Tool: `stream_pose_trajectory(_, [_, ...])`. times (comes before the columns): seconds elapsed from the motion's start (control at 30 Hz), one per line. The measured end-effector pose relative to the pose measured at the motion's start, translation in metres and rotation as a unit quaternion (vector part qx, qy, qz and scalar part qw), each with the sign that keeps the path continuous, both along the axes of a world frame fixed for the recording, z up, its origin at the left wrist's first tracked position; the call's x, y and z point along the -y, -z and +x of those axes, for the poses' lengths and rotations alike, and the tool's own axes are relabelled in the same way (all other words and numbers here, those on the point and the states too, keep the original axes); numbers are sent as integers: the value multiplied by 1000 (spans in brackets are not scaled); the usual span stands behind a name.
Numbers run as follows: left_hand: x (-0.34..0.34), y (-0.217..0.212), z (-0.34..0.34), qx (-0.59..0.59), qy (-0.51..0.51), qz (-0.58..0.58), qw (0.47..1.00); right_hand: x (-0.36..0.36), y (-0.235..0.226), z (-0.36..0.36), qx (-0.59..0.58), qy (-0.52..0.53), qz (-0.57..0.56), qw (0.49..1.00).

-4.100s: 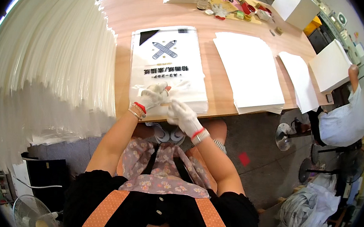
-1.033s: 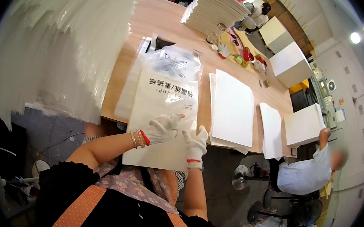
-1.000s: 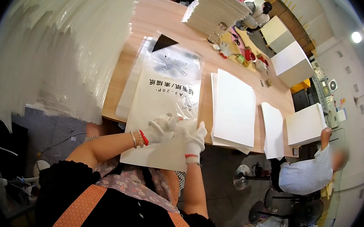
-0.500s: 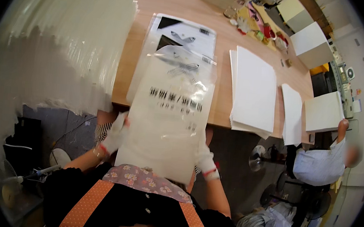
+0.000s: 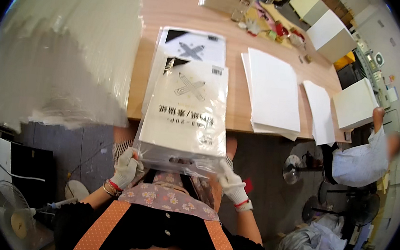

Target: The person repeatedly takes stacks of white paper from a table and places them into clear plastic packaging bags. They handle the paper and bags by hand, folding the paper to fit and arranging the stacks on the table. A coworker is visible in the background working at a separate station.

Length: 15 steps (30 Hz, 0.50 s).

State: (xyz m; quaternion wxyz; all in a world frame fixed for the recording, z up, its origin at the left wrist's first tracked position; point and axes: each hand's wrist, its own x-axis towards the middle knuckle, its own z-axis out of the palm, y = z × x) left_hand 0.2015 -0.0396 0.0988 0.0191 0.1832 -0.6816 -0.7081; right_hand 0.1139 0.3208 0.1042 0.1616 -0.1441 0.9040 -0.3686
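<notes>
A clear plastic bag [image 5: 159, 156] with cream-white sheets of paper [image 5: 180, 133] inside lies over the table's front edge, its printed pencil design facing up. The bag's near end, with an oval handle hole, hangs toward my lap. My left hand [image 5: 128, 168], in a white glove, pinches the near left corner of the bag. At the near right corner my gloved right hand [image 5: 233, 181] grips the plastic, fingers bent on its edge. Beneath the far end of this bag rests another printed pack [image 5: 193, 43], partly covered.
A tall mass of clear plastic bags [image 5: 72, 56] stands at the left. Stacks of white paper [image 5: 274, 93] lie on the table [image 5: 168, 3] to the right. A co-worker [image 5: 361, 156] sits at far right. A fan [image 5: 16, 218] stands lower left.
The sheets have slid away from my lap, deeper into the bag, and the bag's near end with its hole now shows. My hands have come to its near corners. The view has shifted slightly.
</notes>
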Motion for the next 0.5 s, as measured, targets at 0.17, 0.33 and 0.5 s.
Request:
stream_pose_trajectory(0.17, [-26, -60, -72, -181, 133, -67, 972, -10, 49, -52, 127, 245, -467, 840])
stream_pose_trajectory(0.33, [-52, -183, -110, -409, 205, -398, 795, 102, 30, -44, 327, 47, -604, 725])
stream_pose_trajectory(0.5, [3, -295, -29, -365, 209, -335, 843, 144, -67, -82, 180, 0, -647, 741])
